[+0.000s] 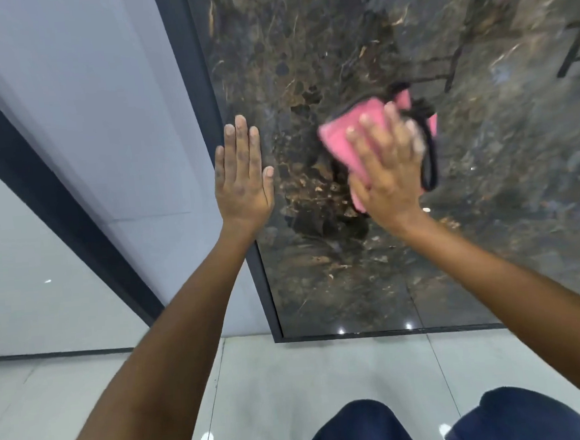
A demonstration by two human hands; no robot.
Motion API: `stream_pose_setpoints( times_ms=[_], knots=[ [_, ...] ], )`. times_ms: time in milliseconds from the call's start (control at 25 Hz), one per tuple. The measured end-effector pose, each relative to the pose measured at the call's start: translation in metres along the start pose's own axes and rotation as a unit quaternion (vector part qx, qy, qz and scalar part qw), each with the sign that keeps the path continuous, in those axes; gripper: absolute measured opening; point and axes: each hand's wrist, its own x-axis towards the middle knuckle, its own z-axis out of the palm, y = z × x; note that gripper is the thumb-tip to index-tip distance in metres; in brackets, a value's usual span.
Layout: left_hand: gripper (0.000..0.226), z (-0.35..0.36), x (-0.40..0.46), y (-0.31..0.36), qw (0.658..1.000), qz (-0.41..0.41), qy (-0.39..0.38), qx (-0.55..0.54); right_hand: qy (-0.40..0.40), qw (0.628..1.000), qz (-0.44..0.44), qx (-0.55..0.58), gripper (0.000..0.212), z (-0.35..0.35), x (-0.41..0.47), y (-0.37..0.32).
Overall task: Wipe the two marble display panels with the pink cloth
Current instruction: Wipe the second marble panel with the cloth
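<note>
A dark brown-and-grey marble panel (356, 60) in a black frame stands upright in front of me, reaching down to the floor. My right hand (386, 165) presses a folded pink cloth (351, 129) with a dark edge flat against the panel's middle. The cloth is blurred. My left hand (242, 175) lies flat with fingers together on the panel's black left frame edge, holding nothing. A pale grey-white panel (77, 97) with its own black frame stands to the left.
Glossy light grey floor tiles (293, 384) run along the foot of both panels. My knees in dark blue trousers (365, 427) show at the bottom. Reflections of black furniture legs show in the marble at the upper right.
</note>
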Motion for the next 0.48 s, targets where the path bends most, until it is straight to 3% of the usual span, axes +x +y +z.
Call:
stream_pose_setpoints(
  times_ms=[40,80,160,200,240,280,360,440,480],
  knots=[
    [0.058,0.001,-0.010,0.001,1.000,-0.001,-0.007,-0.005,-0.028,0.998,-0.054,-0.023,0.060,0.008,-0.026,-0.014],
    [0.062,0.002,-0.021,0.001,1.000,0.005,-0.015,-0.004,-0.108,0.980,-0.166,-0.019,0.067,0.014,-0.062,-0.029],
    [0.064,0.005,-0.040,-0.003,0.999,0.031,-0.034,0.004,-0.288,0.874,-0.391,0.016,0.079,0.009,-0.122,-0.037],
    [0.063,0.006,-0.045,-0.005,0.998,0.043,-0.039,0.006,-0.303,0.847,-0.436,0.031,0.078,0.005,-0.131,-0.025],
    [0.061,0.007,-0.047,-0.006,0.998,0.047,-0.040,0.007,-0.279,0.858,-0.429,0.050,0.076,0.001,-0.130,-0.010],
    [0.061,0.008,-0.049,-0.004,0.998,0.043,-0.037,0.005,-0.239,0.892,-0.381,0.055,0.074,-0.001,-0.122,0.002],
    [0.060,0.012,-0.049,-0.001,1.000,0.019,-0.024,-0.002,-0.155,0.967,-0.201,0.021,0.062,-0.003,-0.099,0.011],
    [0.058,0.015,-0.051,0.000,1.000,0.003,-0.015,0.000,-0.084,0.993,-0.076,-0.021,0.058,0.007,-0.097,-0.008],
    [0.057,0.017,-0.056,0.001,1.000,-0.001,-0.019,-0.004,-0.100,0.989,-0.101,-0.043,0.063,0.016,-0.112,-0.026]
  ],
)
